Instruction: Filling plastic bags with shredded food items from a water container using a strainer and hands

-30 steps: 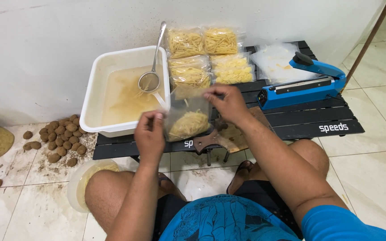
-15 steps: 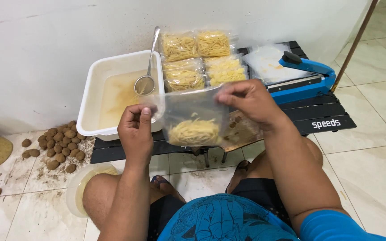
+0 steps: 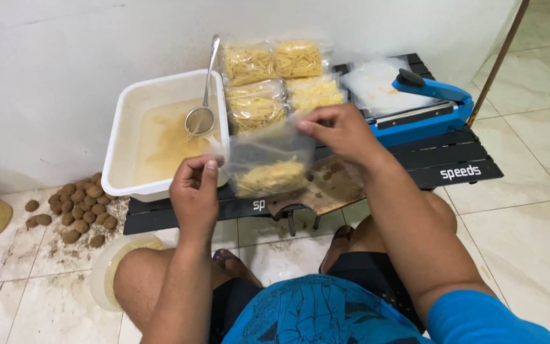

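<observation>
Together both hands hold a clear plastic bag of yellow noodle strands [image 3: 268,162] above the low black slatted worktop [image 3: 453,156]: left hand [image 3: 195,191] pinching its left top corner, right hand [image 3: 342,130] pinching the right. Behind lie 4 filled bags [image 3: 281,79], a white rectangular tub [image 3: 128,127] with a metal strainer [image 3: 200,118], and a blue heat sealer [image 3: 424,111]

Left hand [image 3: 195,191] and right hand [image 3: 338,130] raised, each grip pinched closed.
</observation>
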